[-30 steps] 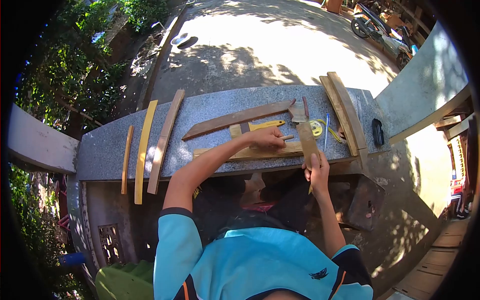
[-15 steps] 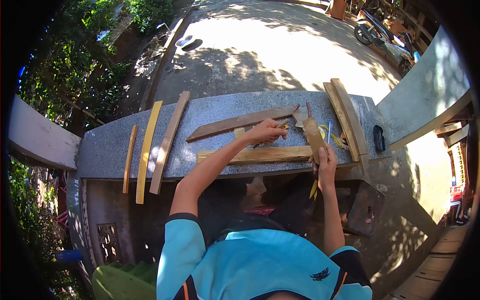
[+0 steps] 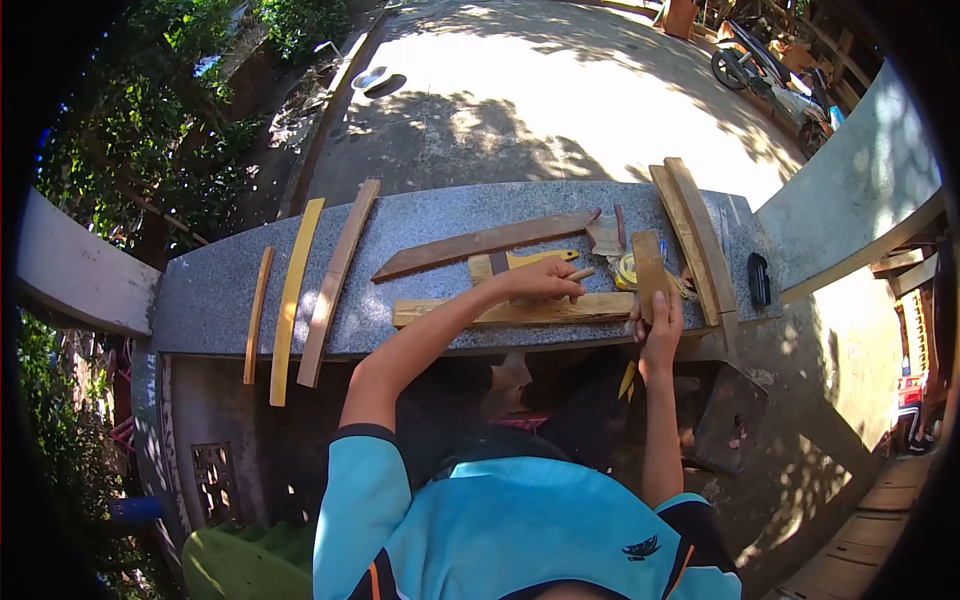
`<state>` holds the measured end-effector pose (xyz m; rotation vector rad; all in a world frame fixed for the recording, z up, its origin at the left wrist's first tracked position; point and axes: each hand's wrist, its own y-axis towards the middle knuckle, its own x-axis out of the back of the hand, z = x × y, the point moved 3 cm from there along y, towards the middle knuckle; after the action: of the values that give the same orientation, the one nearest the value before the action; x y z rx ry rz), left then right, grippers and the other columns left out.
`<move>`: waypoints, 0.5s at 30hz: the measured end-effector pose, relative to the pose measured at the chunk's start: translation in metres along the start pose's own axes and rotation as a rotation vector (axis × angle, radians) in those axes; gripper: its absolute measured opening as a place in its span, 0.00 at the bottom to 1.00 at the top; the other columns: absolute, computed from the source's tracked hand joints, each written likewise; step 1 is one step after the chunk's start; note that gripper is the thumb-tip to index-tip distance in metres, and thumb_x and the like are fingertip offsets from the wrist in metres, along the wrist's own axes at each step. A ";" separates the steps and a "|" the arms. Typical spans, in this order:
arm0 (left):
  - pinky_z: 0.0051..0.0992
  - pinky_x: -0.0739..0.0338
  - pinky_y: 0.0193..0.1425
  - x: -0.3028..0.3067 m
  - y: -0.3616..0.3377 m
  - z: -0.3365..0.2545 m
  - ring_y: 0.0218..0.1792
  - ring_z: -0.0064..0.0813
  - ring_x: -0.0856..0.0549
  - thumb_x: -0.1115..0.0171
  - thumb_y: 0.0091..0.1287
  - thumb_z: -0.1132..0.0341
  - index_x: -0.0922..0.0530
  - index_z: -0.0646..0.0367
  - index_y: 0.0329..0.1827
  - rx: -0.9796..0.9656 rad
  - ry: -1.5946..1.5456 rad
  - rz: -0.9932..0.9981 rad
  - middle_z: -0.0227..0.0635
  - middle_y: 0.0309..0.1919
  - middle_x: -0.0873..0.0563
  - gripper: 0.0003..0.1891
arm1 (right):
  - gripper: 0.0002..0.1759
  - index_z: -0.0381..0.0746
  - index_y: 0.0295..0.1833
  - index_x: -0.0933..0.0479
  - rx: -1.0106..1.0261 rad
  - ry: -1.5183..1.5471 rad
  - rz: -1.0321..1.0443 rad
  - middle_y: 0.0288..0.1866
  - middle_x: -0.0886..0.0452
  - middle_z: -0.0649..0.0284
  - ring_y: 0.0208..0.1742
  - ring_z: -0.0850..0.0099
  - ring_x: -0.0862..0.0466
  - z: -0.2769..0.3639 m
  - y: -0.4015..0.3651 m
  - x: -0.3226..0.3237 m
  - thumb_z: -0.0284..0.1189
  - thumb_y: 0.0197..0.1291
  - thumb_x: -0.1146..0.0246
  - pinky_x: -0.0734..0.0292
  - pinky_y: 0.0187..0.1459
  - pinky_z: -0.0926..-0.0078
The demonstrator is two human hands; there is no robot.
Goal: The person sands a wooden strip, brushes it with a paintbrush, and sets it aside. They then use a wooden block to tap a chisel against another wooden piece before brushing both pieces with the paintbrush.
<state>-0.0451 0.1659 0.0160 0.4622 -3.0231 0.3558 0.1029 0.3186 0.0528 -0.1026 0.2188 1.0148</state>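
Note:
My left hand [image 3: 545, 281] is closed round a slim brown stick [image 3: 581, 273], just above a yellowish wooden plank [image 3: 510, 312] lying along the front of the stone table. My right hand [image 3: 660, 325] grips a short flat block of wood [image 3: 649, 260], holding it upright beyond the plank's right end. Behind my left hand lies a paintbrush with a yellow handle [image 3: 545, 257]. A yellow tape measure [image 3: 627, 269] sits left of the block. Farther back, a dark brown board [image 3: 480, 243] lies slanted across the tabletop.
Several wood strips [image 3: 338, 285] lie at the left of the grey stone table [image 3: 420, 207]. Two long boards [image 3: 695, 240] and a black case [image 3: 758, 278] lie at the right. A reddish-handled tool [image 3: 604, 236] rests at the back. A motorbike [image 3: 765, 75] stands beyond.
My left hand has lowered slightly, and its stick has tilted flatter, uncovering the paintbrush. My right hand and the block have shifted a little right, uncovering the tape measure.

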 end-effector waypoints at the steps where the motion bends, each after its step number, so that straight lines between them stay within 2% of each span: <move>1: 0.17 0.45 0.19 0.001 0.000 0.000 0.16 0.10 0.37 0.42 0.64 0.56 0.21 0.56 0.27 0.000 0.013 -0.001 0.17 0.15 0.35 0.14 | 0.24 0.38 0.66 0.40 0.015 0.019 -0.063 0.22 0.28 0.66 0.14 0.86 0.37 -0.001 0.000 -0.004 0.33 0.67 0.51 0.43 0.15 0.88; 3: 0.17 0.44 0.20 0.001 0.000 0.001 0.17 0.10 0.36 0.42 0.64 0.55 0.21 0.55 0.27 0.001 0.037 0.004 0.17 0.15 0.35 0.14 | 0.24 0.38 0.67 0.40 0.044 0.055 -0.198 0.22 0.28 0.66 0.14 0.86 0.37 -0.006 -0.004 -0.014 0.32 0.67 0.52 0.44 0.15 0.88; 6: 0.18 0.44 0.21 0.002 0.003 0.005 0.18 0.11 0.36 0.42 0.64 0.55 0.20 0.56 0.27 -0.058 0.107 -0.003 0.17 0.15 0.34 0.14 | 0.23 0.39 0.67 0.38 -0.074 -0.147 0.121 0.22 0.28 0.67 0.14 0.86 0.37 -0.009 -0.007 -0.005 0.32 0.67 0.51 0.45 0.15 0.88; 7: 0.18 0.44 0.21 0.002 0.005 0.005 0.18 0.11 0.35 0.42 0.64 0.56 0.20 0.56 0.27 -0.052 0.103 0.005 0.17 0.15 0.34 0.14 | 0.23 0.40 0.66 0.36 -0.038 0.043 -0.051 0.21 0.28 0.67 0.14 0.86 0.38 -0.002 -0.004 -0.004 0.32 0.66 0.50 0.45 0.15 0.89; 10: 0.18 0.44 0.21 0.002 0.003 0.007 0.18 0.11 0.35 0.41 0.63 0.56 0.20 0.57 0.27 -0.014 0.085 0.001 0.18 0.15 0.33 0.14 | 0.22 0.41 0.66 0.36 -0.080 -0.131 0.120 0.21 0.28 0.67 0.14 0.87 0.39 -0.004 0.001 -0.004 0.32 0.67 0.50 0.45 0.15 0.88; 11: 0.18 0.44 0.21 0.003 0.001 0.005 0.18 0.11 0.35 0.41 0.63 0.56 0.20 0.57 0.27 0.002 0.083 -0.005 0.18 0.15 0.33 0.14 | 0.23 0.43 0.67 0.37 -0.146 -0.281 0.300 0.22 0.28 0.67 0.14 0.87 0.40 -0.001 -0.003 -0.007 0.33 0.67 0.50 0.45 0.15 0.89; 14: 0.18 0.43 0.19 0.009 0.003 0.002 0.16 0.11 0.34 0.40 0.63 0.58 0.20 0.57 0.26 -0.031 0.066 -0.083 0.19 0.13 0.31 0.13 | 0.25 0.43 0.68 0.39 -0.048 0.244 -0.150 0.21 0.28 0.68 0.13 0.87 0.42 0.007 0.023 -0.002 0.37 0.68 0.50 0.47 0.15 0.89; 15: 0.18 0.42 0.18 0.007 0.000 0.005 0.15 0.12 0.33 0.40 0.62 0.58 0.20 0.57 0.26 -0.043 0.052 -0.116 0.20 0.13 0.31 0.13 | 0.24 0.42 0.67 0.38 0.076 0.091 -0.127 0.22 0.29 0.68 0.14 0.87 0.42 0.009 0.029 -0.003 0.37 0.68 0.51 0.47 0.14 0.89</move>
<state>-0.0517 0.1623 0.0119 0.6118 -2.9305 0.2906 0.0784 0.3331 0.0628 -0.0920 0.3295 0.8749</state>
